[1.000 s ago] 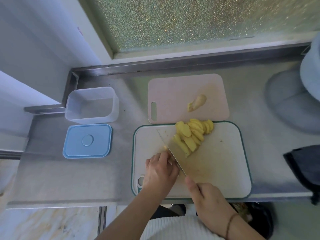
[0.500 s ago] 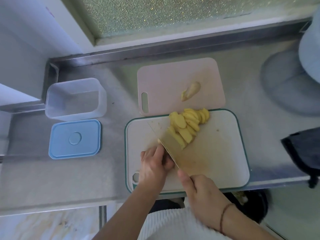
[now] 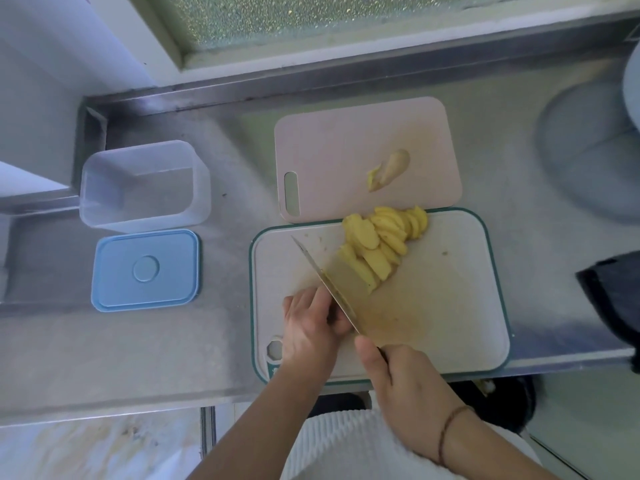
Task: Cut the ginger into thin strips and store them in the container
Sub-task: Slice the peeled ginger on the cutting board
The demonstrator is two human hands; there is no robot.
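Right hand (image 3: 408, 386) fingers curled round knife (image 3: 332, 285) handle, blade on white board (image 3: 460, 306) beside ginger slices (image 3: 377, 247), left hand (image 3: 311, 327) fingers bunched against blade, grip contents not visible; container (image 3: 143, 183) open on counter (image 3: 138, 358), lid (image 3: 145, 270) beside it.

The counter (image 3: 145, 358) is brushed metal with a dull sheen and faint streaks. The container (image 3: 143, 183) is frosted, translucent plastic; its lid (image 3: 145, 270) is smooth, matt blue plastic. Both the pink cutting board (image 3: 346, 143) and the white cutting board (image 3: 450, 306) look like matt plastic, the white one stained yellowish. The knife (image 3: 334, 289) blade is metal. The ginger slices (image 3: 377, 247) look moist and smooth. The window pane (image 3: 311, 12) is rough, pebbled glass.
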